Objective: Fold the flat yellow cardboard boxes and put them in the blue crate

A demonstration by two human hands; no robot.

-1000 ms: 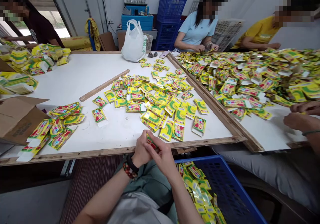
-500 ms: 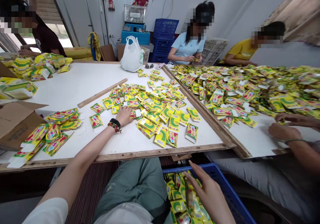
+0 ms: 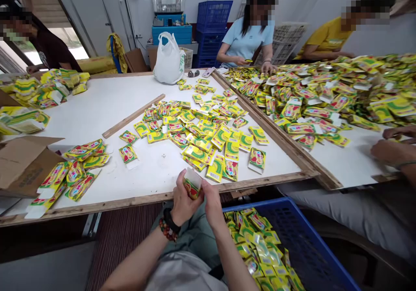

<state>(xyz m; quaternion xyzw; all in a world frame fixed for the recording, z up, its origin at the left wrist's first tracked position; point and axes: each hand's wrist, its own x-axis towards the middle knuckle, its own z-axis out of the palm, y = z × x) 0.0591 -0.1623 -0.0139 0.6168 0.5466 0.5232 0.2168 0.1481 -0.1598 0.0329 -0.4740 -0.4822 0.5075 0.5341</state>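
My left hand (image 3: 183, 202) is wrapped round a small yellow, green and red carton (image 3: 192, 188), held just over the table's front edge. A white end flap of the carton stands up open. On the other side my right hand (image 3: 211, 200) pinches the carton near that flap, its fingertips partly hidden. Beyond my hands a loose heap of like cartons (image 3: 198, 152) is spread over the white table (image 3: 146, 169), several with white flaps sticking out. Below my right arm, a blue plastic crate (image 3: 312, 239) holds many cartons (image 3: 260, 247).
Wooden strips (image 3: 133, 116) lie on the table, and a longer wooden divider (image 3: 279, 139) separates a large carton pile (image 3: 325, 96) on the right. A cardboard box (image 3: 29, 165) stands left, near a white plastic bag (image 3: 169, 61) farther back. Co-workers sit around; one's hands (image 3: 394, 150) are at right.
My left hand has drawn back from the heap with a carton. My right hand has come up from the crate to meet it. The view has shifted slightly.
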